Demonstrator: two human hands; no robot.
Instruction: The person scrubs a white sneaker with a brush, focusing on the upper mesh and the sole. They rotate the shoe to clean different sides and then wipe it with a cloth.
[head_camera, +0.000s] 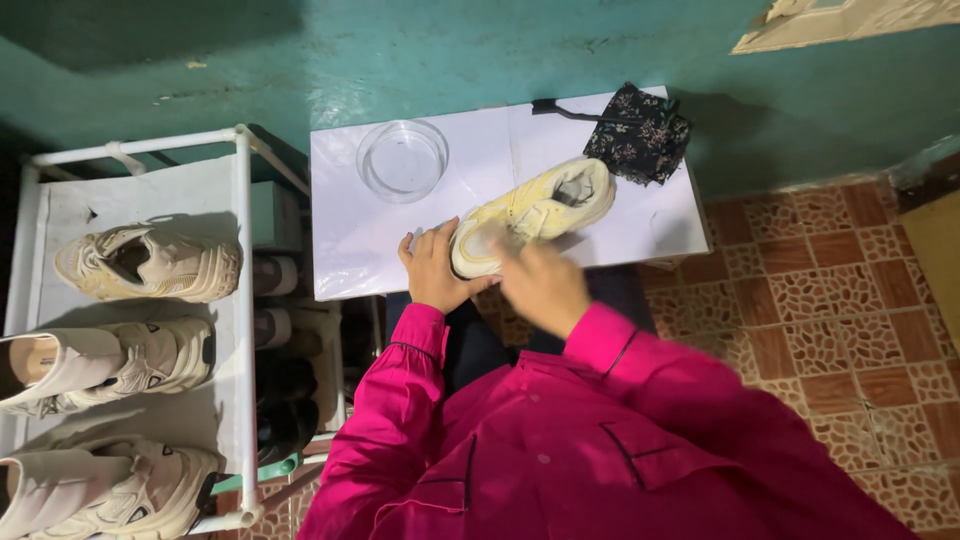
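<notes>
A pale yellow sneaker lies on a small white table, its toe pointing toward me. My left hand holds the toe end from the left side. My right hand rests against the front of the toe, fingers curled; whether it holds anything is hidden. Both arms wear bright pink sleeves.
A clear glass bowl stands at the table's back left. A dark floral cloth with a black handle lies at the back right. A white shoe rack at left carries three cream sneakers. Patterned red floor tiles lie to the right.
</notes>
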